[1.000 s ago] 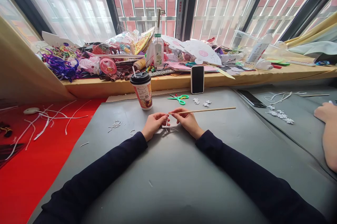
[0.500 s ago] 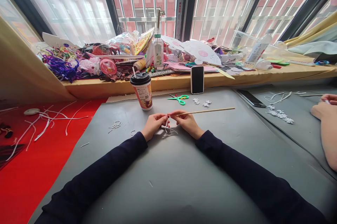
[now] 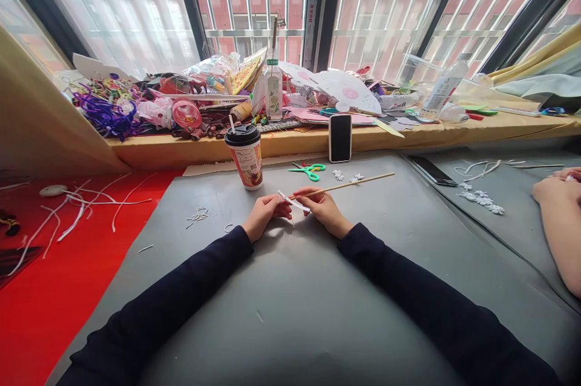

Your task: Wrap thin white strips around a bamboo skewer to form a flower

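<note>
**Head view.** Your left hand [image 3: 264, 213] rests on the grey mat [image 3: 290, 313], in front of the cup [image 3: 246, 157] and slightly to its right. Its fingers are curled closed and pinch a white strip [image 3: 294, 201]. Your right hand [image 3: 324, 208] sits further right of the cup, just beside the left hand. It is closed on the near end of a wooden stick [image 3: 358, 182].

The stick points away from the cup, to the right and toward the ledge. The white strip lies slanted across the gap between your two hands and touches the held end of the stick.

Green-handled scissors [image 3: 309, 170] lie on the mat just right of the cup. Small white flower pieces [image 3: 357, 178] lie beyond the scissors, near the stick's far end. A phone [image 3: 340, 137] stands upright against the ledge, right of the cup. White scraps [image 3: 198, 215] lie in front of the cup, to its left. A co-worker's hand [image 3: 551, 189] rests far right, well apart from the cup.
</note>
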Available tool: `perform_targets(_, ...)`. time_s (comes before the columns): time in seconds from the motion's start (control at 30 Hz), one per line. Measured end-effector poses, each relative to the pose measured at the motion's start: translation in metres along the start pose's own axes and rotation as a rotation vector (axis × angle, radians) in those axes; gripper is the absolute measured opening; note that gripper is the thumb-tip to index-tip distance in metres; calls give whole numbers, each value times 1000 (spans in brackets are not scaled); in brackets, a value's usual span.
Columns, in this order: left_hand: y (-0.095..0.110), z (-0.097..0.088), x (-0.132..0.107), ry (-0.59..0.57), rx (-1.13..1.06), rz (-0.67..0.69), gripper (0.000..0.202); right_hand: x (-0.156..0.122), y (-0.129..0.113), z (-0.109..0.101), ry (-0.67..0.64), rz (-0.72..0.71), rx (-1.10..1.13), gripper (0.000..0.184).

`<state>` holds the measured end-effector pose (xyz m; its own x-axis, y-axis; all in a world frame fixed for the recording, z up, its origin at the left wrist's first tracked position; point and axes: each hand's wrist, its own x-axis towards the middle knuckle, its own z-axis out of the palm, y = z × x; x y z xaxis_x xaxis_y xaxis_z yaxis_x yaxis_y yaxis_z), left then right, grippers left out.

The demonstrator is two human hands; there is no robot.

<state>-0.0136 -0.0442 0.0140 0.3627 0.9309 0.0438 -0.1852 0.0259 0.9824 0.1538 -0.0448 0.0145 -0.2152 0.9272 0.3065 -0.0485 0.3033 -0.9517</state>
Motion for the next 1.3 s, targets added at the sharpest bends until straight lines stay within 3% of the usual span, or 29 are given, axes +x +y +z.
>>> perform_targets(0.47,3,2,-2,59,126,31,27,-1,-3,-1,11,66,-67,31)
perform_targets(0.67,2,2,1,127,206,33,23,0,-2,-2,-67,164,-230,42)
perform_targets(0.8,0,0,2,152,240,50,23,-9,-16,3,-189,250,-313,53)
perform_targets(0.87,-1,0,2,141,291,75,22,-16,-25,5,-168,152,-395,50)
perform_targets(0.97,-2,1,2,107,381,118,23,-22,-30,2,-7,-162,-734,29)
perform_targets(1.03,-3,2,2,75,423,134,24,-23,-27,-3,-32,-289,-910,24)
perform_targets(1.13,-3,1,2,15,486,162,25,-23,-19,-7,-170,-251,-936,26)
perform_targets(1.3,-3,2,-1,-37,515,181,26,-25,-16,-6,-143,-215,-903,29)
